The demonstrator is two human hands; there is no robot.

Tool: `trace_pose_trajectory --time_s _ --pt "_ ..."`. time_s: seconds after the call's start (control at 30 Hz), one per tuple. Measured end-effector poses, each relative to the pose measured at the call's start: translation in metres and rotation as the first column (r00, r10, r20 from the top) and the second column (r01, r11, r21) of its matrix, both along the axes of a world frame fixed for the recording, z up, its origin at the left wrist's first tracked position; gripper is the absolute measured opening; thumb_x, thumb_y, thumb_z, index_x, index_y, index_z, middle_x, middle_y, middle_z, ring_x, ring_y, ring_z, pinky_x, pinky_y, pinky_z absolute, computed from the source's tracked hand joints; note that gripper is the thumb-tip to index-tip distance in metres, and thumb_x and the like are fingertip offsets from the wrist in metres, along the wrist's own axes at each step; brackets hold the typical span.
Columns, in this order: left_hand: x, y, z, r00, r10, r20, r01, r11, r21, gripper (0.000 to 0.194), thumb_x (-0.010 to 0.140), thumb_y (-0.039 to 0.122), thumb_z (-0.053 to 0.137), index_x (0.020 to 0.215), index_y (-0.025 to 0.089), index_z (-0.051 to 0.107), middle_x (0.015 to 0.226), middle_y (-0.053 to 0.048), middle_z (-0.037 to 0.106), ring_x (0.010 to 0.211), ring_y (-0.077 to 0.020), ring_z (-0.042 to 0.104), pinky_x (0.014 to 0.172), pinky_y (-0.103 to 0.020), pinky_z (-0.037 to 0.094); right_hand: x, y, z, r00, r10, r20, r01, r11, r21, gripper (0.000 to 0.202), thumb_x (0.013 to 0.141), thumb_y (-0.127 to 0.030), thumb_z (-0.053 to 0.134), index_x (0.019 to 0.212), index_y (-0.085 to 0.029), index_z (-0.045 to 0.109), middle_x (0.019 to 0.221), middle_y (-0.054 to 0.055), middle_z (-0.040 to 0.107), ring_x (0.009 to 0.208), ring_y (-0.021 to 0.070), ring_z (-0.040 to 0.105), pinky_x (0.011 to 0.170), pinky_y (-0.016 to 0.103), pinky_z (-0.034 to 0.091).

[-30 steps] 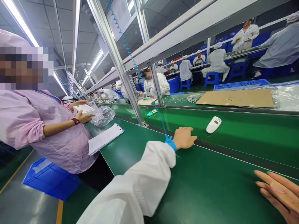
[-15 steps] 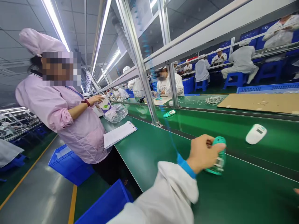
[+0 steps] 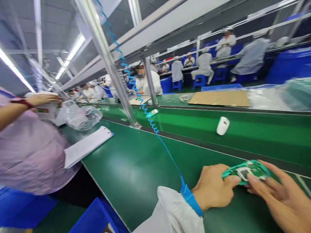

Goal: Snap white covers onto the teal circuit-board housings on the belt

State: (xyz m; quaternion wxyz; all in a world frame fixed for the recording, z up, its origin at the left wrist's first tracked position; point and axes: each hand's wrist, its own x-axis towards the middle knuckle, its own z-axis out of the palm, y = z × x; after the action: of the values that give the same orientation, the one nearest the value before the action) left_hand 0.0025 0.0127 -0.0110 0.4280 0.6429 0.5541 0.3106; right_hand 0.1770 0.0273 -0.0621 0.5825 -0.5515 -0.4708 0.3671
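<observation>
Between both hands, above the green bench (image 3: 145,161), is a teal device shell (image 3: 252,171) with a green circuit board and a small display module showing inside. My left hand (image 3: 215,186), a blue wrist strap (image 3: 191,199) around its wrist, closes on the shell's left end. On the right end is my right hand (image 3: 277,191), its thumb resting near the display module and its fingers along the far edge. Farther off, on the brighter green belt, lie a white handheld device (image 3: 223,126) with a small screen and another teal shell (image 3: 152,113).
A coiled blue cord (image 3: 132,77) runs from the strap up past a metal post (image 3: 109,64). At left a person in pink (image 3: 31,155) handles a box beside a clear plastic bag (image 3: 84,118) and a clipboard with papers (image 3: 88,147). Cardboard (image 3: 218,98) lies beyond the belt.
My right hand has come in from the right edge and taken hold of the teal shell. The shell is now turned sideways, board upward. The view has swung right.
</observation>
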Motion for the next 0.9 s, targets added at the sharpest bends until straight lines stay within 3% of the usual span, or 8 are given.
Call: trace_pose_trajectory --time_s 0.1,0.17,0.23,0.37,0.53,0.7,0.8,0.9 --pt "0.006 -0.003 0.003 0.999 0.03 0.011 -0.03 0.999 -0.029 0.034 0.094 0.04 0.052 0.116 0.022 0.071 0.076 -0.004 0.069 0.074 -0.0213 0.065 0.079 -0.034 0.053 -0.002 -0.009 0.018 0.99 -0.042 0.137 0.054 0.995 -0.079 0.087 0.055 -0.074 0.085 0.124 -0.028 0.06 0.109 0.022 0.068 0.075 0.0353 0.069 0.06 0.05 0.055" --pt "0.008 -0.005 0.001 0.999 0.047 -0.006 -0.047 0.999 0.012 0.035 0.094 0.04 0.052 0.118 0.022 0.07 0.077 -0.004 0.07 0.077 -0.0225 0.066 0.081 -0.034 0.053 -0.001 -0.012 0.023 0.931 -0.117 0.345 0.128 0.992 -0.009 0.071 0.062 -0.076 0.077 0.108 -0.024 0.068 0.102 0.021 0.067 0.074 0.0352 0.067 0.06 0.051 0.054" --pt "0.008 -0.007 0.0 0.999 0.034 -0.017 -0.033 0.999 0.035 0.035 0.095 0.041 0.052 0.119 0.023 0.069 0.081 -0.005 0.071 0.084 -0.0242 0.066 0.084 -0.035 0.053 0.002 -0.014 0.024 0.879 -0.121 0.46 0.113 0.993 0.045 0.06 0.067 -0.081 0.069 0.089 -0.025 0.073 0.09 0.019 0.067 0.07 0.0338 0.065 0.06 0.052 0.052" --pt "0.006 -0.007 0.001 0.999 0.037 -0.03 -0.036 0.998 0.046 0.035 0.095 0.04 0.052 0.12 0.024 0.069 0.081 -0.005 0.072 0.09 -0.0259 0.066 0.089 -0.037 0.052 0.008 -0.01 0.017 0.877 -0.105 0.468 0.077 0.994 0.08 0.058 0.066 -0.085 0.067 0.079 -0.028 0.074 0.087 0.017 0.066 0.065 0.0319 0.063 0.056 0.051 0.049" --pt "0.008 -0.004 -0.001 1.0 0.02 -0.016 -0.019 0.998 0.057 0.032 0.095 0.039 0.052 0.116 0.022 0.071 0.078 -0.004 0.072 0.075 -0.0217 0.066 0.079 -0.032 0.052 0.006 -0.01 0.014 0.861 -0.116 0.494 0.052 0.988 0.142 0.054 0.074 -0.08 0.063 0.08 -0.027 0.071 0.083 0.013 0.065 0.067 0.0305 0.061 0.058 0.047 0.047" --pt "0.007 0.005 -0.004 0.986 0.169 -0.004 -0.167 0.981 0.102 0.033 0.097 0.036 0.048 0.113 0.016 0.069 0.074 -0.004 0.07 0.069 -0.0197 0.066 0.071 -0.028 0.05 -0.009 -0.021 0.025 0.871 0.046 0.489 -0.166 0.964 0.206 0.032 0.096 -0.051 0.053 0.081 -0.024 0.063 0.088 0.007 0.061 0.08 0.0255 0.058 0.07 0.039 0.045" --pt "0.005 0.008 0.0 0.995 0.097 -0.012 -0.094 0.985 0.141 0.033 0.098 0.036 0.046 0.113 0.018 0.068 0.076 -0.003 0.071 0.073 -0.02 0.067 0.073 -0.027 0.049 -0.011 -0.022 0.029 0.882 -0.013 0.47 -0.116 0.962 0.246 0.02 0.099 -0.037 0.052 0.089 -0.023 0.061 0.092 0.006 0.06 0.084 0.0242 0.056 0.074 0.037 0.044" --pt "0.006 0.004 0.004 0.999 -0.017 -0.049 0.026 0.981 0.193 0.032 0.098 0.037 0.043 0.112 0.021 0.068 0.098 -0.004 0.074 0.087 -0.0215 0.068 0.079 -0.028 0.047 -0.006 -0.019 0.033 0.871 -0.079 0.484 -0.089 0.945 0.315 0.008 0.097 -0.026 0.057 0.102 -0.024 0.064 0.1 0.005 0.061 0.093 0.0245 0.056 0.08 0.038 0.043"
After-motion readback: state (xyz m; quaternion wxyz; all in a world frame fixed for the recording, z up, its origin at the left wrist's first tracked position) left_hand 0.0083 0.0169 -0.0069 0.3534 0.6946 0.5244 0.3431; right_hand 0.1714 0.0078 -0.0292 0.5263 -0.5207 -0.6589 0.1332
